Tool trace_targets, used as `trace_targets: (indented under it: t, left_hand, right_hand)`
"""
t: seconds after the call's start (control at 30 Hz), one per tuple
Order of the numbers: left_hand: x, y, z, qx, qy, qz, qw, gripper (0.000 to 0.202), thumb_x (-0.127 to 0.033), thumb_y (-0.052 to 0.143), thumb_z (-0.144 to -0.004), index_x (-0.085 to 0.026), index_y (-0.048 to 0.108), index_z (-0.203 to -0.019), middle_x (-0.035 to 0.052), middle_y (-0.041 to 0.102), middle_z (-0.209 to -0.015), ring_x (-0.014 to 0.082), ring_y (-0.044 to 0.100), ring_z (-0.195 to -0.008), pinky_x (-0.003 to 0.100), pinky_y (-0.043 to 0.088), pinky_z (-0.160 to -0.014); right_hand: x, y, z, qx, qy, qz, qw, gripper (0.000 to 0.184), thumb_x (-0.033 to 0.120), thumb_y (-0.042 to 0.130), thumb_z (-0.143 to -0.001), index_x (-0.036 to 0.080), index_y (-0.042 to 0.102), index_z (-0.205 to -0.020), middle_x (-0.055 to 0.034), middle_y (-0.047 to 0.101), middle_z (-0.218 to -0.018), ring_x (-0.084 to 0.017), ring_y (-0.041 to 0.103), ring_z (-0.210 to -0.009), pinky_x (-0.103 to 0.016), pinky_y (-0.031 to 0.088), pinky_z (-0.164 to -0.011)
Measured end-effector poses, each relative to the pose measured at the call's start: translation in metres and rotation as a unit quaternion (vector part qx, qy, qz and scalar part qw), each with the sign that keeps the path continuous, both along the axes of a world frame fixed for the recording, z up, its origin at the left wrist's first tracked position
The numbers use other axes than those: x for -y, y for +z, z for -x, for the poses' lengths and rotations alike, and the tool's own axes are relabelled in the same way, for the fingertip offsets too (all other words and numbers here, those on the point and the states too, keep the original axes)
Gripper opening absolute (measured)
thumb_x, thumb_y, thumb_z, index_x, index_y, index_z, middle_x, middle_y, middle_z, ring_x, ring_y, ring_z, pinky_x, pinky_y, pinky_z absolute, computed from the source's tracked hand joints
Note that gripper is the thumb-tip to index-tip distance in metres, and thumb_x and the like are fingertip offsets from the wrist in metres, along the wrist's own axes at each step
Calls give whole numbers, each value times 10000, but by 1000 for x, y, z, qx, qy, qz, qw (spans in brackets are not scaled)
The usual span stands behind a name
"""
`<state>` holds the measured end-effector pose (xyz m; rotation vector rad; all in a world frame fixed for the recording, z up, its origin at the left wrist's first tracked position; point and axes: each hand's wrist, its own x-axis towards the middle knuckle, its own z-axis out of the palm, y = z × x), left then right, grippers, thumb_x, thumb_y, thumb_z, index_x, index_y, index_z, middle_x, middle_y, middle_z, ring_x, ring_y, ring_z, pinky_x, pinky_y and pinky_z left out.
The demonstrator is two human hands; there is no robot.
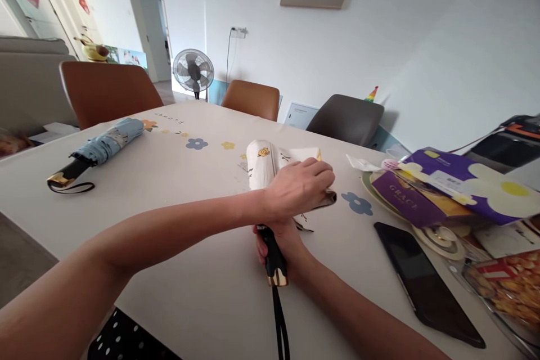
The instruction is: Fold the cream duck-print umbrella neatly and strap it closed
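A white folding umbrella (260,167) with yellow flower prints lies over the middle of the table, partly furled, its black handle with a gold end and a wrist strap pointing at me. My right hand (289,243) is wrapped round it where the handle meets the canopy. Crossing above my right wrist, my left hand (300,187) is closed on a loose flap of the canopy that sticks out to the right. The fingertips of my left hand are mostly hidden. Off to the left lies a furled light-blue umbrella (110,140) with a black and gold handle.
A black phone (426,281) lies on the white table (202,298) at right. Behind it are purple boxes (472,185), a plate and a clear container of snacks (506,287). Chairs (251,100) line the far side, with a fan (193,70) beyond.
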<state>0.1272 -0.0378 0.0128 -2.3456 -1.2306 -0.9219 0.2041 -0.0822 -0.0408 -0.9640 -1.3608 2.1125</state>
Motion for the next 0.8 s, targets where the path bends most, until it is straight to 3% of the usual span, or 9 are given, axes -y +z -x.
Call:
trace_targets:
  t: [0.13,0.23,0.3,0.4,0.5,0.63,0.8]
  left_hand:
    - [24,6,32,1,-26,-94,995,159,-82,387,-804,-176,515,-789,22,634,-1022,122,518,-812,233,366,-593]
    - [36,0,64,43,17,-20,999,155,-107,387,-810,-195,513,-795,-5,651,-975,90,531,-688,212,309,-502]
    - [41,-8,84,138,70,45,987,141,-122,422,-790,-213,516,-842,-4,647,-990,91,557,-711,204,354,-557]
    - [44,-21,105,267,79,117,953,196,-87,447,-722,-231,490,-848,-20,641,-985,93,570,-717,212,409,-650]
    - [45,-33,114,358,42,159,919,210,-46,412,-663,-221,430,-778,-19,629,-996,93,563,-704,205,431,-583]
    - [47,-38,116,436,-13,168,884,198,-36,382,-644,-212,394,-734,8,626,-942,132,566,-856,213,467,-582]
    - [49,-35,119,423,1,154,893,196,-26,404,-632,-209,381,-700,5,637,-855,123,557,-791,246,444,-662]
  right_hand:
    - [-2,5,0,7,-25,28,999,286,386,527,-755,153,527,-590,13,475,-367,-109,445,-320,-213,356,-344]
    - [-4,10,2,2,-69,49,996,280,383,564,-755,149,535,-604,14,495,-425,-98,452,-351,-227,422,-391]
    - [-5,10,4,-6,-87,56,995,245,358,579,-755,144,551,-638,1,538,-491,-102,484,-388,-249,475,-453]
    - [-7,9,4,2,-76,58,995,222,342,565,-769,141,558,-674,-11,565,-522,-113,523,-417,-248,483,-480]
    - [-8,9,3,19,-56,56,997,245,376,553,-774,158,527,-666,29,495,-445,-96,463,-340,-214,393,-379]
    - [-8,9,1,32,-40,54,997,292,415,537,-781,161,506,-641,55,427,-390,-85,418,-297,-197,325,-340]
    - [-7,7,0,24,-21,54,998,349,477,546,-772,150,530,-653,60,400,-350,-78,380,-271,-191,292,-310]
